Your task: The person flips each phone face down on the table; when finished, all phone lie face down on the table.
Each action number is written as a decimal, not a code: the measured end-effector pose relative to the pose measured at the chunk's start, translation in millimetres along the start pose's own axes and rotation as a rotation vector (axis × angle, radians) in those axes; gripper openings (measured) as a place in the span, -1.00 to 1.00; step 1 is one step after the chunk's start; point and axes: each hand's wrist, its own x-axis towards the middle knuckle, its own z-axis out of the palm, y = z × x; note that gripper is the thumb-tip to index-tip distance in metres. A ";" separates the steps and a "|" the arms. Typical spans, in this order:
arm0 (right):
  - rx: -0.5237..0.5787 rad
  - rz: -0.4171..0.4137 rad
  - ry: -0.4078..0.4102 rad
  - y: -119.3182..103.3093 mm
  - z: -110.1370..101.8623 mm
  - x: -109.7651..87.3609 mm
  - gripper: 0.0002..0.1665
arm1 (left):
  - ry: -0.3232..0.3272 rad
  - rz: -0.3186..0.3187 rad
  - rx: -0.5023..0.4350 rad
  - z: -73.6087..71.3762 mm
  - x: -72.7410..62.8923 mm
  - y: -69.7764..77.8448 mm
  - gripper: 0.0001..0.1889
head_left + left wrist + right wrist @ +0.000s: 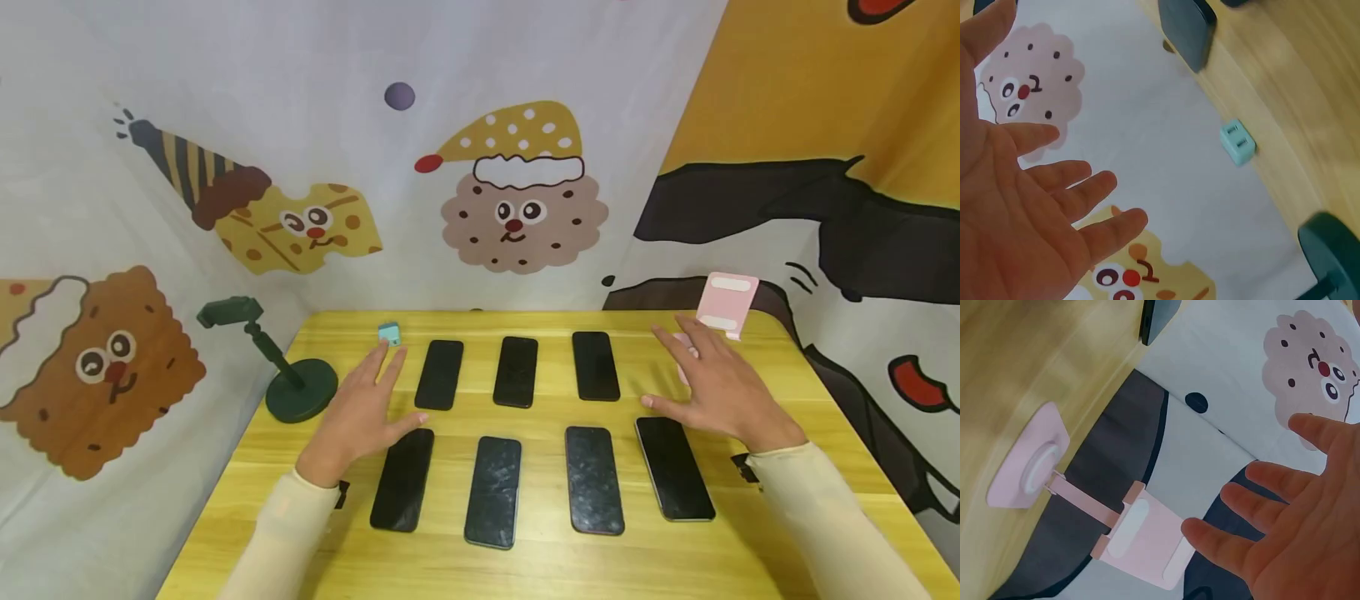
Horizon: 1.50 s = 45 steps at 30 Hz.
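Note:
My left hand [365, 407] is held over the table's left side with fingers spread, holding nothing. Its thumb overlaps the top of a black phone [402, 481] in the head view. Just beyond its fingertips lies a small teal charger block [389, 334] with two slots, also seen in the left wrist view. Over the right side, my right hand [716, 387] has its fingers extended and grips nothing. It partly hides a pink phone stand [727, 302], whose base [1027, 462] and hinged arm show fully in the right wrist view. Below its thumb is a silver-edged phone [675, 469].
Three dark phones, left [439, 375], middle [515, 372] and right [596, 367], form a back row. Between the hands in front lie two smudged phones [492, 492]. A dark green stand [302, 390] occupies the left edge. Cartoon-printed cloth [375, 275] hangs behind the wooden table [540, 571].

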 end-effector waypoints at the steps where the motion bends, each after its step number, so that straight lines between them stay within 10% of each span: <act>1: 0.006 0.002 -0.003 0.0 -0.4 -0.8 0.31 | 0.003 0.008 -0.014 0.8 1.0 2.5 0.16; 45: 0.474 0.168 -0.087 -2.6 26.5 -50.4 -0.25 | -0.178 0.163 -0.535 61.7 35.5 151.0 -0.29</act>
